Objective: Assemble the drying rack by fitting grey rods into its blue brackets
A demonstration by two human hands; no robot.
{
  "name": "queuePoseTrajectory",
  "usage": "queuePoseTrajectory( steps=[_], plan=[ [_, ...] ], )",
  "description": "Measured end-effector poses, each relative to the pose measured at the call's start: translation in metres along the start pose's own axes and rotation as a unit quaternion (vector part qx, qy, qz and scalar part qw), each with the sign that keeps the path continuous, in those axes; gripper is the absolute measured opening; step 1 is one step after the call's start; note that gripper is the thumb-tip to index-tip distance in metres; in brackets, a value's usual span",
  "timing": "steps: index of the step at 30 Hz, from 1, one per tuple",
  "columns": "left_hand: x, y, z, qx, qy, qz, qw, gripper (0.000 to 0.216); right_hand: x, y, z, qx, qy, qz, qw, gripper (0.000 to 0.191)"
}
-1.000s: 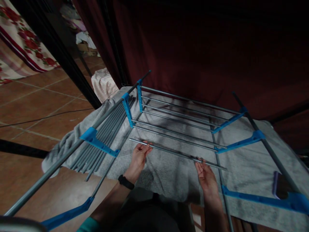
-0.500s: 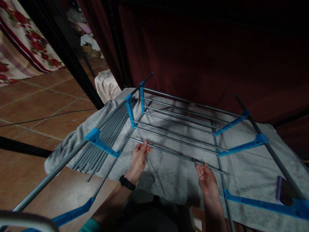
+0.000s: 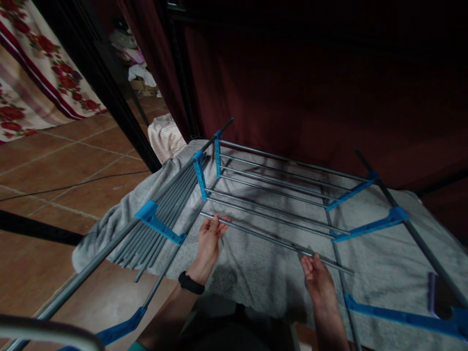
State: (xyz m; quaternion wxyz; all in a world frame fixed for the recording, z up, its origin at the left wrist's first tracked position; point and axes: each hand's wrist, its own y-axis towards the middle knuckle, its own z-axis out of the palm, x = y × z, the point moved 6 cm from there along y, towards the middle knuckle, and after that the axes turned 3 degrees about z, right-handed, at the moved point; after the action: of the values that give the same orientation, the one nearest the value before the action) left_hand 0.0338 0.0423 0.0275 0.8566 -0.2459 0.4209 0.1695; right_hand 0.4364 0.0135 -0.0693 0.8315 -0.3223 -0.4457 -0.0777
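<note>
A thin grey metal rod [image 3: 261,235] stretches crosswise between my hands. My left hand [image 3: 209,239] pinches it close to its left end, and a black band circles that wrist. Further right, my right hand [image 3: 317,274] has its fingertips closed on the same rod, short of its right end. Around it stands a partly built rack of grey tubes with blue plastic brackets [image 3: 161,223]. Beyond the held rod, several crossbars [image 3: 270,210] span the rack's two sides. The rod's left end lies near the left side tube; its right end reaches past the right inner tube.
Several loose grey rods [image 3: 164,214] lie in a bundle at the left of the grey blanket [image 3: 256,280]. A dark phone-like object [image 3: 440,296] rests at the right. Dark red curtain [image 3: 292,97] hangs behind; a black post [image 3: 98,83] slants at left over the tiled floor.
The whole view has shifted slightly, with the rack appearing a little lower and further right. Both hands keep their hold on the rod, which stays nearly in place against the rack.
</note>
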Motion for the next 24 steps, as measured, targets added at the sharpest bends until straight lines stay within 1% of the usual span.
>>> queuePoseTrajectory(
  steps=[5,11,20,24],
  plan=[
    [-0.002,-0.004,0.005,0.019,-0.007,0.005,1.0,0.042,0.007,-0.009,0.007,0.003,0.033,-0.001,0.999,0.025],
    [-0.006,-0.013,0.016,0.053,0.011,0.007,0.999,0.039,0.011,-0.018,0.014,0.014,0.048,0.002,0.999,0.026],
    [-0.015,-0.038,0.054,0.104,0.022,0.017,0.994,0.038,0.013,-0.014,0.011,0.003,0.039,0.021,0.999,0.024],
    [-0.02,-0.047,0.068,0.128,0.034,0.034,0.991,0.033,0.015,-0.014,0.013,0.014,0.025,0.013,1.0,0.021]
  ],
)
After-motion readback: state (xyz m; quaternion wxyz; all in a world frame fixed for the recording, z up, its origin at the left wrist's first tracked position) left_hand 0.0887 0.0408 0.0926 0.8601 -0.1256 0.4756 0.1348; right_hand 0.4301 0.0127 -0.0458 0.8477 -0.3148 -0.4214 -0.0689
